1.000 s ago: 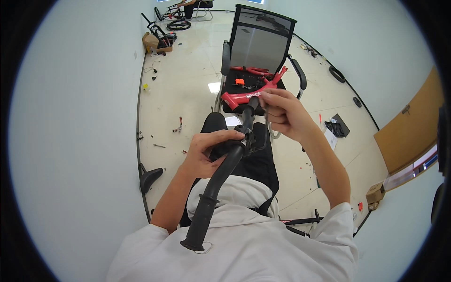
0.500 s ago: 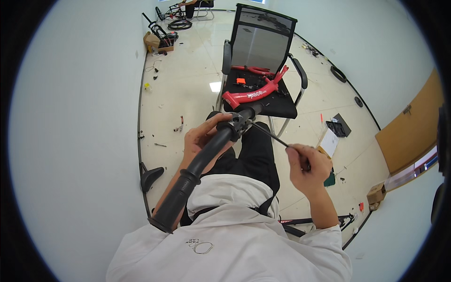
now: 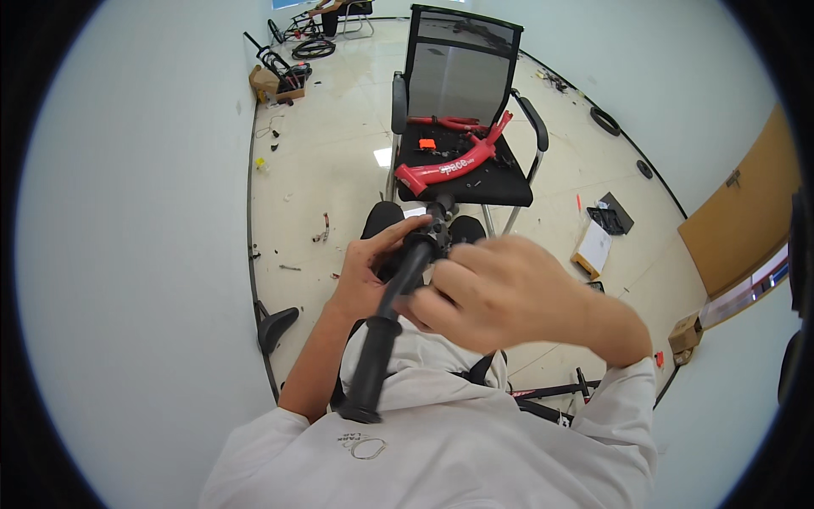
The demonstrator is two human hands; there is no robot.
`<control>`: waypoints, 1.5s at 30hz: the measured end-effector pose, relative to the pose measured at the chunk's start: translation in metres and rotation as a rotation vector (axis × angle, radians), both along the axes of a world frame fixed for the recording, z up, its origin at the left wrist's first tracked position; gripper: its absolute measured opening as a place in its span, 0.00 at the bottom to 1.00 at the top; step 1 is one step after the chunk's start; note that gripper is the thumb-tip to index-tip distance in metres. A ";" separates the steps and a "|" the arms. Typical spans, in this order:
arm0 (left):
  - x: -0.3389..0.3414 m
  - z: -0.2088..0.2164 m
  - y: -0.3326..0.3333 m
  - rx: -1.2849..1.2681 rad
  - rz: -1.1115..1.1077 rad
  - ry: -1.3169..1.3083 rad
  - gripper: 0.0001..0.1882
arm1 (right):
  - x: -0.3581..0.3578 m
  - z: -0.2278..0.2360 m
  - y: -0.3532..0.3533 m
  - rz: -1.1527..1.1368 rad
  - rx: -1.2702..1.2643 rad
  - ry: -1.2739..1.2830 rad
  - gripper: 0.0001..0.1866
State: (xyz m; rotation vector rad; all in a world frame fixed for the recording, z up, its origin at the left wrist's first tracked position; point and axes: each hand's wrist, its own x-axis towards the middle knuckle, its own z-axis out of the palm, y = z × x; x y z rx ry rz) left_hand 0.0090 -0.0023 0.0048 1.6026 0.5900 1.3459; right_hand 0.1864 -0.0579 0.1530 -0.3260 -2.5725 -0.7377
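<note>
A black bicycle handlebar (image 3: 402,288) runs over my lap, its rubber grip (image 3: 371,373) close to my shirt. My left hand (image 3: 373,263) is wrapped round the bar's left side, fingers up against the dark stem clamp (image 3: 438,227). Over the bar, just on the near right of that clamp, sits my right hand (image 3: 500,293), closed and slightly blurred. Half a second ago it gripped a long thin black hex key at the clamp; now its fingers cover the key.
A black mesh chair (image 3: 466,76) ahead bears a red bicycle frame (image 3: 449,165) and small parts. Along the left wall lie a saddle (image 3: 275,329) and loose parts. A black tool case (image 3: 606,220) and a white sheet (image 3: 593,248) are on the right floor, with a cardboard box (image 3: 683,334) near the door.
My right hand has swung up and left, from out at the right to over the handlebar. The grip end has shifted right, and the bar now points more straight ahead.
</note>
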 end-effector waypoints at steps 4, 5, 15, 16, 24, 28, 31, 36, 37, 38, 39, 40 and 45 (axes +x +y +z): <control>-0.009 -0.025 0.009 0.096 0.135 0.338 0.28 | -0.026 0.025 0.029 -0.006 -0.315 -0.153 0.14; -0.012 -0.032 0.008 0.231 0.228 0.483 0.26 | -0.032 0.028 0.035 -0.029 -0.426 -0.215 0.15; 0.013 0.005 -0.012 0.218 0.182 0.146 0.24 | -0.063 0.040 0.099 -0.117 -0.943 -0.075 0.25; 0.014 0.005 -0.012 0.151 0.135 0.133 0.24 | -0.062 0.035 0.107 -0.119 -0.957 -0.065 0.25; 0.008 0.003 -0.013 -0.010 0.073 -0.070 0.22 | -0.043 -0.004 0.141 -0.257 -1.282 0.296 0.22; 0.004 0.007 -0.016 -0.076 0.066 -0.068 0.22 | -0.029 -0.020 0.138 -0.270 -1.477 0.483 0.19; 0.010 0.000 -0.009 0.121 0.145 -0.033 0.21 | -0.027 -0.032 0.134 -0.255 -1.459 0.553 0.19; 0.014 -0.006 -0.008 -0.031 0.077 -0.007 0.20 | -0.027 -0.057 0.130 -0.157 -1.792 0.821 0.22; 0.014 -0.005 -0.009 -0.096 0.049 -0.003 0.20 | -0.023 -0.064 0.134 -0.155 -1.827 0.833 0.22; 0.013 -0.006 -0.007 -0.103 0.027 0.026 0.21 | -0.018 -0.070 0.137 -0.154 -1.861 0.846 0.22; 0.012 -0.009 -0.004 -0.113 0.010 0.055 0.23 | -0.015 -0.077 0.139 -0.170 -1.863 0.870 0.22; 0.011 -0.011 -0.001 -0.123 -0.010 0.084 0.24 | -0.011 -0.083 0.139 -0.188 -1.865 0.895 0.22; 0.017 -0.011 -0.001 -0.048 -0.063 0.136 0.22 | 0.007 -0.100 0.135 -0.083 -1.968 0.965 0.22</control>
